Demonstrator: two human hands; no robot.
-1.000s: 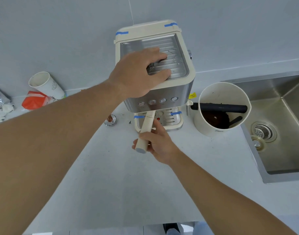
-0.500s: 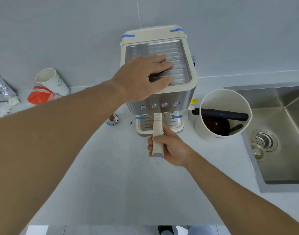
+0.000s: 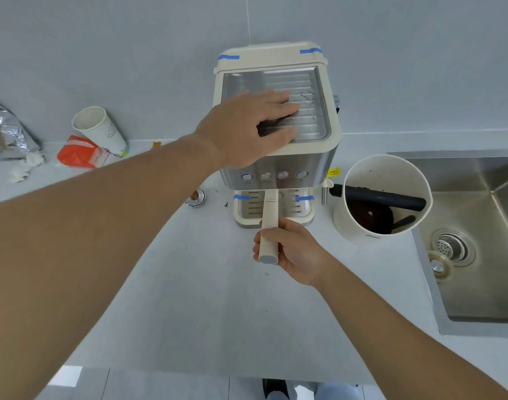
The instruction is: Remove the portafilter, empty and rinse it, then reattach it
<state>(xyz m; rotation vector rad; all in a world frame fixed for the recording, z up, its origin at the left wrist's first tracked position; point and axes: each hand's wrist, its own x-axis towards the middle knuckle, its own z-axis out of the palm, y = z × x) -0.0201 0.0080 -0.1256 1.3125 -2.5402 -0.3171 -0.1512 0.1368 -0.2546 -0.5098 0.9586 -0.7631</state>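
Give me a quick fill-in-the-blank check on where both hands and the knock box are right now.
1. The left hand lies flat on the ____ of the espresso machine.
2. The right hand grips the cream ____ of the portafilter.
3. The white knock box stands between the machine and the ____.
4. Beside the lying paper cup is an ____ packet.

Missing words: top; handle; sink; orange

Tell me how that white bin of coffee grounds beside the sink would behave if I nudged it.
The tall white plastic knock bin would probably slide on the smooth grey countertop rather than roll, since it stands upright. It looks light, with only some dark coffee grounds low inside. A push near the rim might tip it toward the steel sink.
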